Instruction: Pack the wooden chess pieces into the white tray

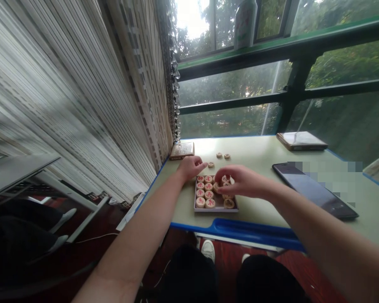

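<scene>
A shallow box (216,210) on the table holds several round wooden xiangqi pieces with red or dark characters. My right hand (240,180) is over the box's right side, with thumb and fingers closed around a xiangqi piece (216,187) low among the others. It hides part of the right-hand rows. Behind the box's far left corner is my left hand (191,168), fingers loosely bent and apart, the tips close to a loose piece (211,164). Whether they touch it I cannot tell. Two more loose pieces, one left (219,155) and one right (227,155), lie farther back.
A dark tablet-like device (312,189) lies at right. Flat boxes sit at the table's back left (182,150) and back right (301,141). A blue tray edge (252,229) lines the front. A curtain (113,84) hangs at left; a can (245,25) stands on the window ledge.
</scene>
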Tool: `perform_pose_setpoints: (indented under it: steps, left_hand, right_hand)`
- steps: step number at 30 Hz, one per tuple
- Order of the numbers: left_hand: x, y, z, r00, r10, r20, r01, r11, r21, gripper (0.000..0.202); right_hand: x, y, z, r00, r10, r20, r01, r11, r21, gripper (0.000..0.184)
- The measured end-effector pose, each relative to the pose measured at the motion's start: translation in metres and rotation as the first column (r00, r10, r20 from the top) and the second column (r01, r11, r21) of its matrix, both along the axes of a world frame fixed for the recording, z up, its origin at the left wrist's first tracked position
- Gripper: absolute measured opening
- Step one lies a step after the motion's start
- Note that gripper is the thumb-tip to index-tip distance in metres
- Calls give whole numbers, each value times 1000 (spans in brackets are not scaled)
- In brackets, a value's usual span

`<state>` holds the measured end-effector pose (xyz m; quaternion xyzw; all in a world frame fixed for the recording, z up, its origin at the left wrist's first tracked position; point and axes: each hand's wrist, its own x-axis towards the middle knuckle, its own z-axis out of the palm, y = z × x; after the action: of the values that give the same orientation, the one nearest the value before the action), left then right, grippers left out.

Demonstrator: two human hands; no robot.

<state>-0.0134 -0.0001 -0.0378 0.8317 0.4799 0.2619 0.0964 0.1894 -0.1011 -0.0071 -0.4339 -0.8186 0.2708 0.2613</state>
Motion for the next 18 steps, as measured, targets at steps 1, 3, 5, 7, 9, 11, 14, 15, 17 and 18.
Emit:
perform_pose_setpoints:
  steps: [1, 3, 5, 7, 9, 11, 14, 15, 17, 18]
  left_hand:
    - [0, -1, 0, 1000, -3, 3, 3, 1000, 0, 34]
    - [0, -2, 1, 1000, -1, 15, 0, 1000, 2, 36]
    - [-1, -3, 1, 1000, 4, 24, -4, 1000, 1, 38]
    - [-1, -3, 1, 1000, 9, 28, -9, 1000, -2, 38]
    - [-1, -2, 0, 999, 14, 30, -14, 1000, -4, 37]
    - [0, -1, 0, 999, 14, 31, -14, 1000, -5, 36]
    - [1, -1, 0, 1000, 8, 26, -8, 1000, -11, 38]
    - [1, -1, 0, 1000, 5, 24, -5, 1000, -12, 39]
    - [2, -1, -1, 1000, -2, 15, 2, 1000, -9, 41]
    - [2, -2, -1, 1000, -6, 9, 6, 1000, -4, 41]
  right_hand:
    - [-4, -3, -1, 998, 29, 53, -33, 997, 67, 20]
    - [-10, -7, -4, 990, 80, 119, -98, 983, 155, 15]
    - [-13, -9, -7, 982, 114, 154, -144, 968, 204, 11]
    - [-13, -8, -9, 980, 103, 172, -144, 959, 244, 10]
    - [-12, -6, -12, 980, 64, 189, -118, 950, 289, 12]
    - [-10, -5, -13, 979, 37, 202, -101, 942, 320, 14]
    - [-9, -5, -13, 975, 44, 218, -114, 941, 320, 14]
    - [-9, -5, -12, 973, 51, 225, -122, 942, 312, 14]
    - [-10, -7, -11, 970, 60, 236, -131, 946, 298, 14]
    - [-11, -8, -10, 969, 63, 237, -133, 948, 290, 14]
